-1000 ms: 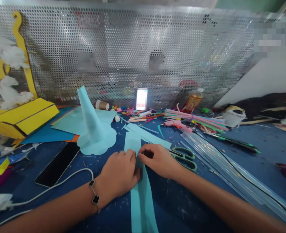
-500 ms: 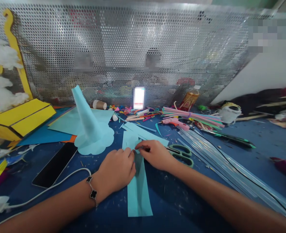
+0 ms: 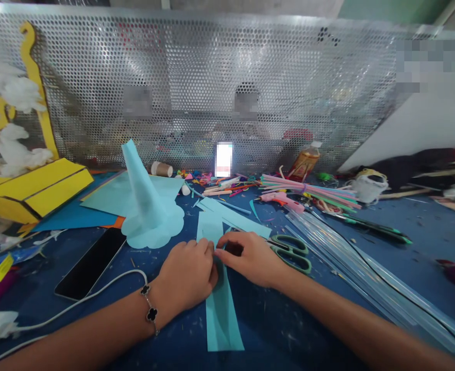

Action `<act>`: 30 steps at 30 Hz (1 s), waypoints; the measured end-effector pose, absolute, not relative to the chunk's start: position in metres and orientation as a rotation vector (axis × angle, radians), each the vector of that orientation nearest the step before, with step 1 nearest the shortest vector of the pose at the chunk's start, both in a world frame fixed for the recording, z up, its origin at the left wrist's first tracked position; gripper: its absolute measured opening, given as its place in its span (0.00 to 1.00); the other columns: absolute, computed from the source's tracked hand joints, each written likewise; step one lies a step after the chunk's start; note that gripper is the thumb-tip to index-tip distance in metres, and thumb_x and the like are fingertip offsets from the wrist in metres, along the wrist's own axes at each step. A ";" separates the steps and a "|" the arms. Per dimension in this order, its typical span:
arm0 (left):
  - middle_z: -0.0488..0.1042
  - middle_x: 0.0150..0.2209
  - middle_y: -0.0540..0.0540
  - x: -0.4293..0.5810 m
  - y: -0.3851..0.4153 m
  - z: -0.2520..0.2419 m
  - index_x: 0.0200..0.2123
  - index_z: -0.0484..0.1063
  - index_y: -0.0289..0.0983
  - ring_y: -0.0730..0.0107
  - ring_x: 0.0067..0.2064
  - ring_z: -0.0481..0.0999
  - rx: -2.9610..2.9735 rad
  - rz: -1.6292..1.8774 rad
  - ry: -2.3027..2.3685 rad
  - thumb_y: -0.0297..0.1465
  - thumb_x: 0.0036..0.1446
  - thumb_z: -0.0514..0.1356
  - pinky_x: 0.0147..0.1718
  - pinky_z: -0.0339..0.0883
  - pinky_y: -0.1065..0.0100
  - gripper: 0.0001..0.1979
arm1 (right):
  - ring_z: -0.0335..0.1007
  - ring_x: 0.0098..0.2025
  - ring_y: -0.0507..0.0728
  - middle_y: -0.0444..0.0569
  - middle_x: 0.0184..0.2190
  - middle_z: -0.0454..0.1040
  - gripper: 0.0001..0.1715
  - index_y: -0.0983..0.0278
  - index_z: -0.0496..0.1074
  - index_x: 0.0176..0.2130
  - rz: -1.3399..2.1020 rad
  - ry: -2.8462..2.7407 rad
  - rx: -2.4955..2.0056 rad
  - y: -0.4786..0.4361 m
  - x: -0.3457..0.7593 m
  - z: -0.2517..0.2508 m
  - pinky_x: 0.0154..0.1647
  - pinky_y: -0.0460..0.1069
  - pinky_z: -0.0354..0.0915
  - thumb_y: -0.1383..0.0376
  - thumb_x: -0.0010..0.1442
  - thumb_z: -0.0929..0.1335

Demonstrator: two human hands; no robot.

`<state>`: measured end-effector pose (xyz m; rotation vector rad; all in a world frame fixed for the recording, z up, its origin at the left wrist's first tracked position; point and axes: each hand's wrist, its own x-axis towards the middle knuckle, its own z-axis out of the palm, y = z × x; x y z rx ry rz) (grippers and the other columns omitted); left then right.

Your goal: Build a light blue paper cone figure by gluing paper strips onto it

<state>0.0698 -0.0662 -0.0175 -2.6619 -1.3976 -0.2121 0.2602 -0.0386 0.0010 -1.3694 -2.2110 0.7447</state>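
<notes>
A long light-blue paper strip (image 3: 224,322) lies lengthwise before me on the dark blue table, creased along its length. My left hand (image 3: 190,273) is closed on the strip's middle, fingers curled and pressed down. Touching it from the right, my right hand (image 3: 250,257) pinches the strip's edge between thumb and forefinger. Part of the strip is hidden under both hands. Beyond them lies another light-blue paper piece (image 3: 242,219), slanting right. Green-handled scissors (image 3: 291,250) rest just past my right hand. A light-blue paper cone on a scalloped base (image 3: 146,206) stands left of the strip.
A black phone (image 3: 90,264) and white cable (image 3: 122,278) lie left. Right are clear plastic sticks (image 3: 351,273), a pink glue gun (image 3: 283,201) and a bundle of pastel straws (image 3: 308,188). A yellow paper structure (image 3: 37,190) stands far left; a perforated metal panel (image 3: 196,67) closes the back.
My right hand has slid slightly toward me along the strip, its fingers still beside my left hand. The whole view has shifted a little; the objects around have stayed put.
</notes>
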 end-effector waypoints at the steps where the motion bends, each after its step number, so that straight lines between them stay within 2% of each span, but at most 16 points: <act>1: 0.76 0.38 0.41 0.070 -0.067 -0.017 0.43 0.76 0.35 0.54 0.36 0.78 -2.658 -0.223 -1.406 0.28 0.65 0.53 0.34 0.72 0.55 0.12 | 0.70 0.30 0.53 0.42 0.27 0.78 0.06 0.60 0.80 0.36 0.741 -2.215 -1.374 -0.039 0.260 0.002 0.30 0.47 0.58 0.64 0.59 0.71; 5: 0.76 0.39 0.41 0.070 -0.069 -0.013 0.46 0.76 0.35 0.54 0.38 0.78 -2.648 -0.243 -1.398 0.29 0.66 0.54 0.34 0.73 0.56 0.12 | 0.72 0.31 0.54 0.42 0.28 0.78 0.13 0.61 0.79 0.38 0.670 -2.201 -1.387 -0.036 0.262 -0.001 0.34 0.48 0.61 0.72 0.54 0.68; 12: 0.77 0.40 0.41 0.072 -0.068 -0.016 0.51 0.76 0.33 0.55 0.37 0.79 -2.706 -0.178 -1.326 0.29 0.69 0.51 0.33 0.73 0.57 0.16 | 0.71 0.30 0.54 0.45 0.29 0.79 0.05 0.61 0.77 0.37 0.579 -2.190 -1.479 -0.025 0.263 -0.012 0.32 0.48 0.58 0.67 0.59 0.70; 20: 0.78 0.39 0.41 0.076 -0.070 -0.017 0.51 0.76 0.33 0.54 0.37 0.79 -2.693 -0.155 -1.389 0.29 0.69 0.50 0.33 0.74 0.55 0.16 | 0.64 0.24 0.52 0.39 0.21 0.72 0.13 0.61 0.78 0.38 0.774 -2.084 -1.505 -0.024 0.263 -0.012 0.27 0.47 0.52 0.72 0.56 0.67; 24: 0.78 0.39 0.40 0.076 -0.071 -0.015 0.46 0.77 0.34 0.53 0.37 0.79 -2.702 -0.131 -1.394 0.28 0.69 0.50 0.35 0.74 0.54 0.15 | 0.65 0.24 0.53 0.40 0.21 0.72 0.10 0.62 0.78 0.42 0.776 -2.071 -1.462 -0.030 0.264 -0.010 0.28 0.48 0.54 0.65 0.61 0.68; 27: 0.78 0.40 0.40 0.074 -0.071 -0.016 0.47 0.76 0.33 0.52 0.39 0.79 -2.692 -0.162 -1.431 0.29 0.68 0.51 0.35 0.74 0.53 0.14 | 0.66 0.26 0.54 0.40 0.24 0.73 0.19 0.60 0.75 0.52 0.760 -2.132 -1.441 -0.037 0.263 -0.005 0.29 0.48 0.55 0.60 0.61 0.70; 30: 0.77 0.41 0.40 0.072 -0.070 -0.018 0.49 0.75 0.33 0.52 0.39 0.79 -2.682 -0.241 -1.422 0.30 0.68 0.52 0.36 0.74 0.53 0.14 | 0.66 0.26 0.54 0.38 0.24 0.72 0.28 0.58 0.71 0.58 0.707 -2.198 -1.435 -0.040 0.263 -0.004 0.29 0.48 0.54 0.65 0.58 0.71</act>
